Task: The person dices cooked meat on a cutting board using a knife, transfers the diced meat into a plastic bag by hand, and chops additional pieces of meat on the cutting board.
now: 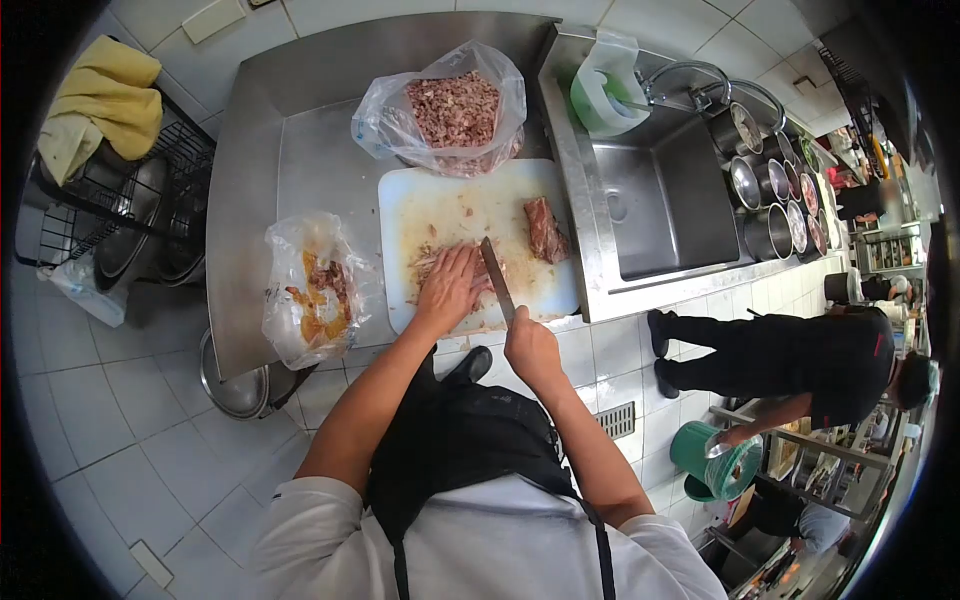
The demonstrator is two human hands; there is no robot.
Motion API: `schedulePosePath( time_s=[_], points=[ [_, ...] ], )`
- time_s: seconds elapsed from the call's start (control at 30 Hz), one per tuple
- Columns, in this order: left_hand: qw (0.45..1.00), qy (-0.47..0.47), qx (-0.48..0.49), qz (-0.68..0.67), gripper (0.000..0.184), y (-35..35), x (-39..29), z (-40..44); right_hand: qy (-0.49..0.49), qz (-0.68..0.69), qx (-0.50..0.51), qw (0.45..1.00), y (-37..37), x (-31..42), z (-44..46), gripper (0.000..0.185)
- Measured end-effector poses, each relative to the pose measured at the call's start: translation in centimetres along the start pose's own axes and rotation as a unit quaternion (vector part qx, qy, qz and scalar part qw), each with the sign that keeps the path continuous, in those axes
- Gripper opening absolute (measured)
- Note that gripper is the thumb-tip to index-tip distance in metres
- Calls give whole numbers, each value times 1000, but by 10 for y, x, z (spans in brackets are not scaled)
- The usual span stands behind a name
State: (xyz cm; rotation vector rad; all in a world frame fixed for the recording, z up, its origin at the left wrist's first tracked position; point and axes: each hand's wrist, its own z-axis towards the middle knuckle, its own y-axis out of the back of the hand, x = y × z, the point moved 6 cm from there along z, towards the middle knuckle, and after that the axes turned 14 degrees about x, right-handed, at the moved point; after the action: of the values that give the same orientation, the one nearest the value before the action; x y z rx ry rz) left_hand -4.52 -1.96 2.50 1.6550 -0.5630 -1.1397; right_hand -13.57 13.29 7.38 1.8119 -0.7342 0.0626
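My right hand [532, 348] is closed round the handle of a kitchen knife [495, 275], whose blade points away from me over the cutting board. Beside the blade, my left hand [449, 287] presses down on a pile of cut meat [428, 262], its fingers stretched over the pieces. Both hands are above the white cutting board [400, 210]. A larger piece of meat [543, 229] lies on the board's right side. Behind the board, a clear plastic bag [385, 115] stands open, full of chopped meat [455, 108].
Left of the board lies a plastic bag [290, 330] with yellowish and dark scraps. To the right are a steel sink [660, 200], a faucet [690, 75] and several metal pots [768, 232]. A co-worker [800, 365] stands at right by a green bin [690, 450]. A wire rack [120, 215] is at left.
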Motion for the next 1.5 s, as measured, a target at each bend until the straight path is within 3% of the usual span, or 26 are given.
schedulePosePath(
  time_s=[0.33,0.43,0.53,0.67,0.9,1.13,1.5],
  points=[
    [999,2,15,41,68,-10,3,0,28,13,-20,999,-28,-3,63,21],
    [998,5,26,54,68,-10,2,1,32,16,-48,998,-32,-9,39,10],
    [999,5,18,41,69,-7,1,0,-6,21,17,1000,-39,-19,1,18],
    [999,4,7,48,70,-7,1,-1,-31,-1,56,998,-38,-24,-23,14],
    [1000,3,-7,-12,71,5,6,-8,24,-10,41,999,37,-4,-33,12],
    [1000,12,-28,-6,67,7,0,-10,18,26,-18,999,19,10,-17,9],
    [997,-4,-14,72,68,-9,5,-4,1,22,-11,1000,-23,2,28,9]
  ],
)
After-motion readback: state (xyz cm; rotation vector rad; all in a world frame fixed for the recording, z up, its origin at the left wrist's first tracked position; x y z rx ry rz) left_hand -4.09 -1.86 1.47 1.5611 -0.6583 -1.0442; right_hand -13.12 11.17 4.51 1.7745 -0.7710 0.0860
